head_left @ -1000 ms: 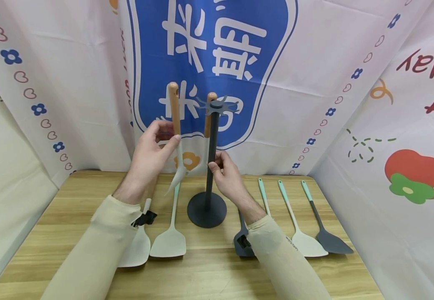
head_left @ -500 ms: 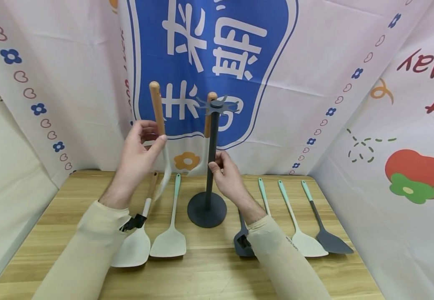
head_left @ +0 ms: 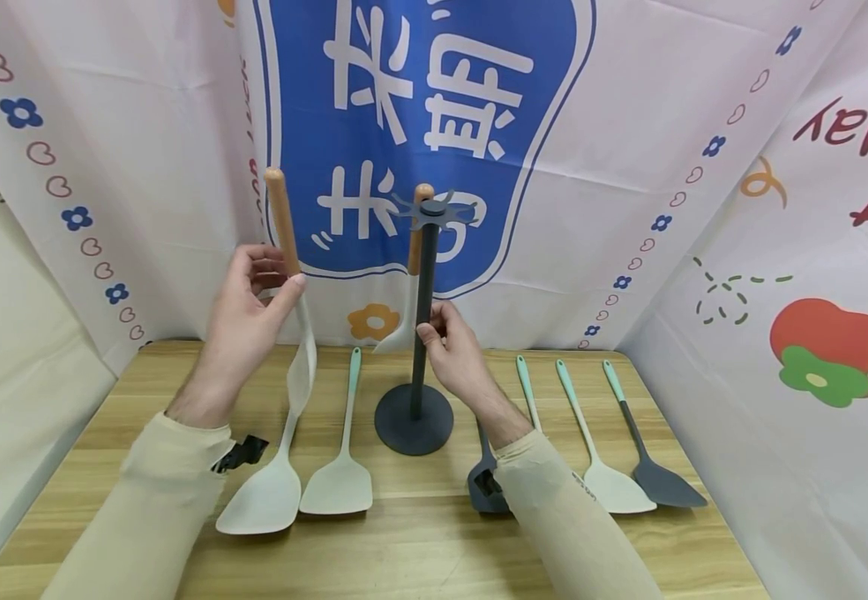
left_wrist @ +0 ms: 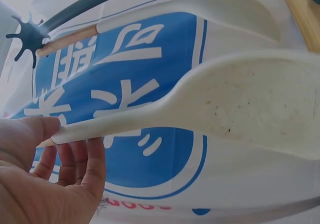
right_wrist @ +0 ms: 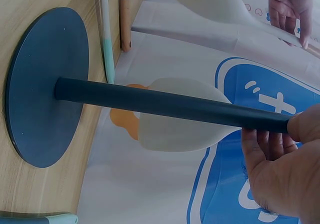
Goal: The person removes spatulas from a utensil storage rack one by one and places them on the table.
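Note:
My left hand (head_left: 242, 312) pinches a white spatula (head_left: 284, 225) where its wooden handle meets the white neck. The spatula is upright, handle up, blade down; in the left wrist view its broad blade (left_wrist: 255, 104) shows dark specks. To its right stands a dark utensil stand (head_left: 425, 283) with a ring of hooks (head_left: 434, 214) on top and a round base (head_left: 396, 425). My right hand (head_left: 455, 346) grips the post about midway, thumb in front. Behind the post hangs another white utensil with a wooden handle (head_left: 414, 250); its pale head (right_wrist: 180, 116) shows behind the post in the right wrist view.
On the wooden table (head_left: 381, 558) lie a white spatula (head_left: 261, 500) at left and one with a mint handle (head_left: 338, 487) beside it. Right of the stand are a dark spatula (head_left: 485, 497), partly under my sleeve, a white one (head_left: 617, 493) and another dark one (head_left: 666, 483). A printed cloth (head_left: 629, 83) hangs behind.
My left hand has carried the upright spatula leftward, away from the stand, and its blade has turned. My right hand has stayed on the post, and the hanging utensil remains in place.

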The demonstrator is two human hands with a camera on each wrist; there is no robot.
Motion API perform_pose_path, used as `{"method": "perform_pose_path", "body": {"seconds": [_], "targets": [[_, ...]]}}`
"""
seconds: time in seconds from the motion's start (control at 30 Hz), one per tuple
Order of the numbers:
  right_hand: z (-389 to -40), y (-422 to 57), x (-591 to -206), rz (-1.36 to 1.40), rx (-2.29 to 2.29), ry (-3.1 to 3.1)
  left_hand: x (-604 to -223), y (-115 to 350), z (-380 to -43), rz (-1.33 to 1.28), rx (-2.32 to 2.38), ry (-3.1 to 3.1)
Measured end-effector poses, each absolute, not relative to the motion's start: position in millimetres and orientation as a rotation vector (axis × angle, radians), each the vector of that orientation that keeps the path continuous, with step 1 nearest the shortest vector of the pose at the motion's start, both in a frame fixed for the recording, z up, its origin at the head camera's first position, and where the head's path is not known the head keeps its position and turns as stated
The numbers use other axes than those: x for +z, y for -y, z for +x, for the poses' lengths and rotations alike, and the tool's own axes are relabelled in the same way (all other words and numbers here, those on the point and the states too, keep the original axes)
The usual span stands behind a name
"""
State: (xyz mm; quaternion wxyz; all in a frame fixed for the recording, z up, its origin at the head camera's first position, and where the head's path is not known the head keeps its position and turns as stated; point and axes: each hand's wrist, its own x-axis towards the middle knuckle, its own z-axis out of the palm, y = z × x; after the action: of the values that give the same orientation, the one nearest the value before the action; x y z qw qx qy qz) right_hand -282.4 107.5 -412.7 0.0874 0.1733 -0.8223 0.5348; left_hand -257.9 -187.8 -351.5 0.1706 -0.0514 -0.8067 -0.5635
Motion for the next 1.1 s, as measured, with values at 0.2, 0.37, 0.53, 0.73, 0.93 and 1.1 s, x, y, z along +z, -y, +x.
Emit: {"method": "perform_pose_path", "body": {"seconds": [0.2, 0.37, 0.53, 0.73, 0.93, 1.1], "targets": [[-282.3, -107.7, -412.3, 0.510, 1.591, 2.453, -354.5, 199.7, -252.9, -0.142, -1.519, 2.345], [-282.4, -108.0, -412.1, 0.518, 1.592, 2.445, -358.8, 210.6, -251.0, -0.111, -1.458, 2.390], [-282.8, -108.8, -412.3, 0.522, 1.586, 2.448, -361.8, 220.5, -248.0, -0.083, -1.427, 2.408], [-283.7, -109.0, -412.1, 0.519, 1.594, 2.458, -367.5, 231.7, -242.4, -0.041, -1.379, 2.461], [-283.5, -108.5, -411.1, 0.516, 1.576, 2.469, -377.8, 245.3, -240.1, -0.053, -1.322, 2.462], [-282.6, -108.7, -410.7, 0.516, 1.581, 2.471, -385.9, 254.6, -238.6, -0.081, -1.264, 2.462]]}}
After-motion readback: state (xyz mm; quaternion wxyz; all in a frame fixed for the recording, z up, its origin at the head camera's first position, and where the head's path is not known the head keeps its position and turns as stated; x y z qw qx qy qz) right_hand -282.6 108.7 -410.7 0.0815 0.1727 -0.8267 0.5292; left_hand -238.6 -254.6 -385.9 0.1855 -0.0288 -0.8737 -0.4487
